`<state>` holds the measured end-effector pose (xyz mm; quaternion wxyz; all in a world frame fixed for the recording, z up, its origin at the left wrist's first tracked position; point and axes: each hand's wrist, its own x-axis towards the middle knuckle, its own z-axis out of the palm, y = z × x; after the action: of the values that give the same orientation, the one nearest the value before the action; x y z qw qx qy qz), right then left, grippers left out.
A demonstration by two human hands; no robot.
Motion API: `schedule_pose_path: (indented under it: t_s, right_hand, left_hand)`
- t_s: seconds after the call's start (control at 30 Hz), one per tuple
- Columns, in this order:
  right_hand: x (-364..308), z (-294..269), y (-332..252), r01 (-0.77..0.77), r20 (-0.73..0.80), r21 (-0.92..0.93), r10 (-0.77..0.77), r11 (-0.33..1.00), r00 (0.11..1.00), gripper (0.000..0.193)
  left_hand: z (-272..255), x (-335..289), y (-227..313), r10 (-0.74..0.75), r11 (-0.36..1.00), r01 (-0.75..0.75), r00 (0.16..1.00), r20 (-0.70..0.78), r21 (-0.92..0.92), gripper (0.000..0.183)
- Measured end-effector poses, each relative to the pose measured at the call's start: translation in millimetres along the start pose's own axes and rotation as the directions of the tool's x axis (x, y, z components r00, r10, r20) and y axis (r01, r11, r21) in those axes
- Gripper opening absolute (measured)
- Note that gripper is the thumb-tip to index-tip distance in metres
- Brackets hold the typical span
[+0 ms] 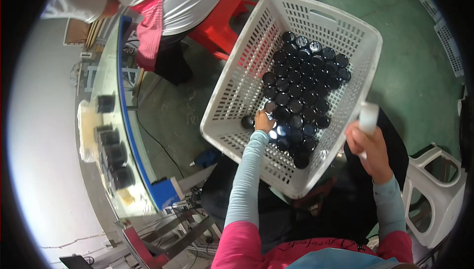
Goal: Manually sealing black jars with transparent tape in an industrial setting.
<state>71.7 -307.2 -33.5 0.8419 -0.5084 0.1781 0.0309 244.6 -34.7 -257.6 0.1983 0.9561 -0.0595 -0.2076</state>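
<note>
A white plastic basket [291,190] with slotted walls stands in front of me. Many shiny black round containers [295,106] stand packed together inside; one black container [248,122] sits apart near the left wall. My left hand [264,121] reaches down among them, its fingers curled at a black container by the group's left edge; part of the fingers is hidden. Off the basket's right rim, my right hand [368,146] is closed round a white, roughly cylindrical object [368,117], blurred by motion, so its kind does not show.
On the left runs a blue-edged conveyor belt [133,197] carrying several black containers [114,155] and a clear plastic bag [88,130]. A co-worker [182,2] is beside a red stool [222,19]. A white stool [437,190] stands at my right.
</note>
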Motion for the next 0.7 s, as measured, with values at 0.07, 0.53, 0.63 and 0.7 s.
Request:
schedule_pose_path:
  t_s: [0.07, 0.53, 0.63, 0.7]
  right_hand:
    - [-2.2, 0.5, -2.5, -0.060, -0.042, 0.010, 0.060, 0.998, 0.997, 0.024]
    - [17.5, 10.7, -2.7, -0.169, -0.080, 0.082, 0.176, 0.982, 0.981, 0.021]
    - [18.3, 19.2, -3.4, -0.135, -0.060, 0.028, 0.137, 0.990, 0.989, 0.020]
    - [14.9, 23.2, -4.7, -0.099, -0.049, -0.003, 0.099, 0.995, 0.994, 0.019]
  left_hand:
    - [19.3, 24.0, -7.8, -0.164, 0.986, 0.165, 0.986, -0.023, 0.010, 0.060]
    - [74.1, 83.4, -19.3, -0.304, 0.942, 0.286, 0.949, -0.085, -0.175, 0.075]
    - [49.8, 66.8, -12.5, -0.299, 0.937, 0.270, 0.948, -0.111, -0.223, 0.072]
    - [26.1, 56.6, -6.8, -0.265, 0.945, 0.231, 0.955, -0.132, -0.232, 0.071]
